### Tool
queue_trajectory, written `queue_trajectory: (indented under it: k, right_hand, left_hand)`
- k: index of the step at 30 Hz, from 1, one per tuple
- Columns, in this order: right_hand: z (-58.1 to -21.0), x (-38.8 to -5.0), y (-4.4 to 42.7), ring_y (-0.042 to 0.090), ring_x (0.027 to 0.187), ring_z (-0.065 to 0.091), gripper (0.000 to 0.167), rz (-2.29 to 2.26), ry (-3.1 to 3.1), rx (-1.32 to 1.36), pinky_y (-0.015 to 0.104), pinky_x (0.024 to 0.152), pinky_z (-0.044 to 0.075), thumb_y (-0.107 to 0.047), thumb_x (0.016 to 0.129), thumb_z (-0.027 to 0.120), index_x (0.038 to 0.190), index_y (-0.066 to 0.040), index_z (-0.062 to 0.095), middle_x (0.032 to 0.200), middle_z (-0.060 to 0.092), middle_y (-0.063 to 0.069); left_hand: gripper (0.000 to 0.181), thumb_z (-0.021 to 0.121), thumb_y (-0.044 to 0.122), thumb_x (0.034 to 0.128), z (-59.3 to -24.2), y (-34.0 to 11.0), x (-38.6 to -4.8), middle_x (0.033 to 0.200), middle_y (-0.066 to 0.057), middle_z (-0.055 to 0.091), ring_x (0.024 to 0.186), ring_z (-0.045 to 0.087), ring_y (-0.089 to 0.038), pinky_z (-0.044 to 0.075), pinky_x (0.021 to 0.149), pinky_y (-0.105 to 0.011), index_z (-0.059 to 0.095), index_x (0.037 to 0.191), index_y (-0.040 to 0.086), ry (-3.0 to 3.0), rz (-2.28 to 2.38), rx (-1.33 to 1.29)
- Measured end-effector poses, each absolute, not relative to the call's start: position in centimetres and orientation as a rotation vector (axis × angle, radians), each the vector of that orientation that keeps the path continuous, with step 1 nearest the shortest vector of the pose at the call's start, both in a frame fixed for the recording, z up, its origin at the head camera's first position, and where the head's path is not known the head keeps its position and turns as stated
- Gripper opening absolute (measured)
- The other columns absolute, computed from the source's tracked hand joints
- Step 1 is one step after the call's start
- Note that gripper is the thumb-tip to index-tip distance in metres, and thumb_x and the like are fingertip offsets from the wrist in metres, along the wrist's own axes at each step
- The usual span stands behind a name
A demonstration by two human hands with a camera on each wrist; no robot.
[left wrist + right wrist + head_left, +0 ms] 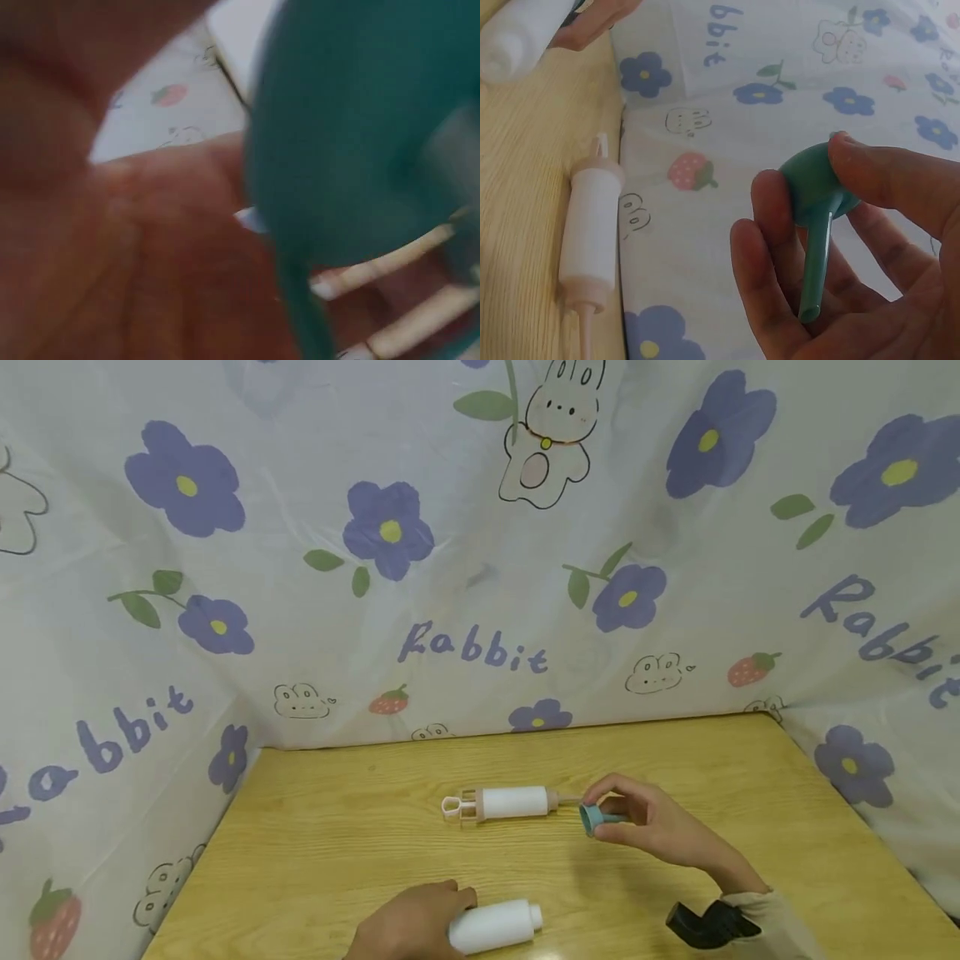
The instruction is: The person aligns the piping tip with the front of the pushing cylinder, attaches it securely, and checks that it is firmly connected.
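My right hand (660,827) pinches a small teal funnel (590,818) between thumb and fingers, above the table. In the right wrist view the funnel's rounded cup (808,184) has a thin spout slanting down towards the palm. Near the front of the table my left hand (416,922) grips a white bottle (497,925), its narrow neck pointing right. The right wrist view shows the bottle (514,41) at the upper left. A large blurred teal shape (337,135) fills much of the left wrist view beside skin; I cannot tell what it is.
A white syringe-like tube (515,802) with beige ends, a looped handle and a thin tip lies on the wooden table (337,827), behind the bottle and left of the right hand. Printed cloth (300,610) hangs around the table's back and sides.
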State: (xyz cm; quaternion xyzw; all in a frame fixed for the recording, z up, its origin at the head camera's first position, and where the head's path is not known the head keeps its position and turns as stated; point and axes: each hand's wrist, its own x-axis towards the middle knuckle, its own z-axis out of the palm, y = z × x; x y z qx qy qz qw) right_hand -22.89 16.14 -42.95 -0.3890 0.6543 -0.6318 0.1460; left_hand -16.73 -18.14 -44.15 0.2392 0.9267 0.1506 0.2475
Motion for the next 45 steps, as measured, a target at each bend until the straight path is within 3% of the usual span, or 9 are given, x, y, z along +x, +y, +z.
queue_trajectory:
  k: [4, 9, 15, 21, 28, 35, 40, 45]
  right_hand:
    - [-43.0, -23.0, 16.6, 0.016, 0.101, 0.065, 0.028, -1.802, 1.960, -1.091, 0.030, 0.082, 0.056, 0.002, 0.099, 0.056, 0.126, 0.003, 0.051, 0.120, 0.053, 0.008]
    - [-42.8, -22.2, 16.9, 0.015, 0.098, 0.064, 0.028, -1.782, 2.099, -1.086, 0.029, 0.081, 0.056, 0.002, 0.098, 0.057, 0.126, -0.003, 0.053, 0.120, 0.054, 0.006]
    - [-42.6, -20.2, 15.8, 0.015, 0.104, 0.061, 0.031, -1.737, 2.196, -1.210, 0.028, 0.091, 0.054, 0.000, 0.096, 0.062, 0.124, -0.008, 0.054, 0.116, 0.058, 0.006]
    - [-41.6, -18.7, 14.4, 0.013, 0.107, 0.061, 0.033, -1.698, 2.263, -1.303, 0.029, 0.090, 0.055, -0.006, 0.094, 0.068, 0.123, -0.015, 0.056, 0.120, 0.059, 0.003]
    - [-39.6, -18.6, 14.1, 0.010, 0.105, 0.062, 0.034, -1.626, 2.426, -1.274, 0.029, 0.087, 0.057, -0.013, 0.091, 0.072, 0.122, -0.022, 0.059, 0.119, 0.062, -0.005]
    - [-39.0, -18.7, 14.1, 0.011, 0.095, 0.067, 0.030, -1.706, 2.440, -1.222, 0.029, 0.082, 0.058, -0.003, 0.095, 0.065, 0.120, -0.018, 0.063, 0.111, 0.067, -0.003]
    - [-38.9, -18.6, 13.9, 0.011, 0.080, 0.069, 0.017, -1.731, 2.443, -1.012, 0.031, 0.076, 0.058, -0.008, 0.101, 0.058, 0.112, -0.017, 0.066, 0.100, 0.071, -0.002]
    - [-38.8, -18.6, 14.6, 0.008, 0.093, 0.066, 0.028, -1.575, 2.479, -1.050, 0.028, 0.081, 0.057, -0.018, 0.098, 0.065, 0.125, -0.022, 0.059, 0.116, 0.067, -0.003]
  left_hand:
    - [0.038, 0.081, 0.032, 0.0793, -44.0, -19.0, -17.3, 0.099, 0.014, 0.061, 0.081, 0.053, -0.001, 0.048, 0.072, -0.024, 0.067, 0.113, 0.021, 2.524, 0.524, 0.708]
    - [0.041, 0.075, 0.042, 0.0879, -40.8, -19.8, -18.2, 0.109, 0.011, 0.060, 0.085, 0.054, 0.000, 0.049, 0.073, -0.024, 0.063, 0.122, 0.022, 2.586, 0.678, 0.770]
    - [0.049, 0.069, 0.051, 0.0906, -37.3, -19.1, -17.9, 0.121, 0.008, 0.059, 0.090, 0.055, -0.002, 0.050, 0.074, -0.024, 0.059, 0.130, 0.024, 2.654, 0.743, 0.849]
    - [0.046, 0.068, 0.050, 0.0918, -36.1, -17.8, -17.4, 0.122, 0.009, 0.058, 0.093, 0.055, -0.001, 0.051, 0.078, -0.022, 0.059, 0.129, 0.025, 2.653, 0.735, 0.991]
    - [0.044, 0.074, 0.037, 0.0902, -34.3, -16.8, -17.7, 0.127, 0.004, 0.059, 0.095, 0.057, -0.006, 0.052, 0.078, -0.025, 0.060, 0.131, 0.025, 2.750, 0.733, 0.942]
    - [0.042, 0.072, 0.038, 0.0915, -33.6, -16.6, -17.9, 0.121, 0.008, 0.057, 0.096, 0.056, -0.006, 0.052, 0.080, -0.025, 0.059, 0.130, 0.028, 2.731, 0.835, 0.962]
    - [0.044, 0.072, 0.039, 0.0919, -33.8, -16.4, -17.9, 0.120, 0.008, 0.057, 0.096, 0.056, -0.006, 0.052, 0.080, -0.025, 0.058, 0.132, 0.028, 2.731, 0.847, 0.966]
    - [0.044, 0.071, 0.039, 0.0923, -33.9, -16.2, -18.1, 0.121, 0.008, 0.057, 0.095, 0.056, -0.006, 0.052, 0.078, -0.024, 0.058, 0.133, 0.028, 2.724, 0.830, 0.952]
